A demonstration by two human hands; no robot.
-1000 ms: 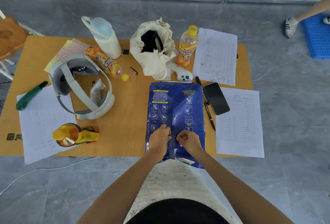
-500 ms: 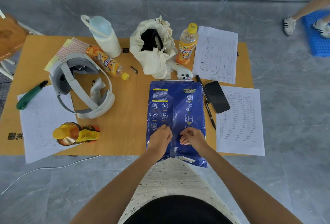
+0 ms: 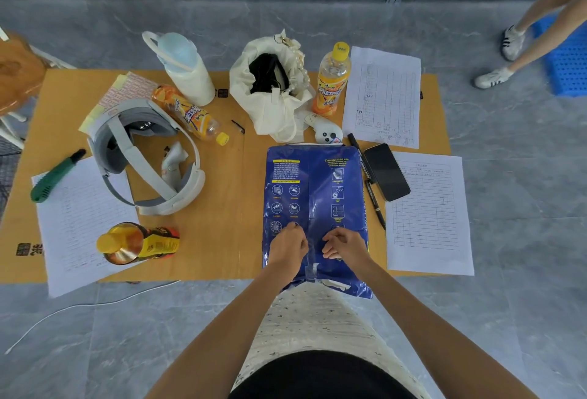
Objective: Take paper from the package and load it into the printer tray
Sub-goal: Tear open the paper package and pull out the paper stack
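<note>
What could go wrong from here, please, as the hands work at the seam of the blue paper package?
The blue package overhangs the table edge toward the person, so hard tugging by the left hand and right hand may slide it off. A sudden tear might knock the phone and pens alongside.

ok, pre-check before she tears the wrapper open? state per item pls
1. Both hands on the package: ok. Left hand and right hand sit either side of the centre seam of the blue paper package.
2. Wrapper actually pinched: cannot tell, the fingertips are curled under.
3. Package supported: not ok. Its near end overhangs the table edge.
4. Space to the right: not ok. The pens and phone lie right against the package.
5. Wrapper opened: not ok, no sheets exposed.
6. Printer tray within reach: cannot tell, no printer in view.
</note>
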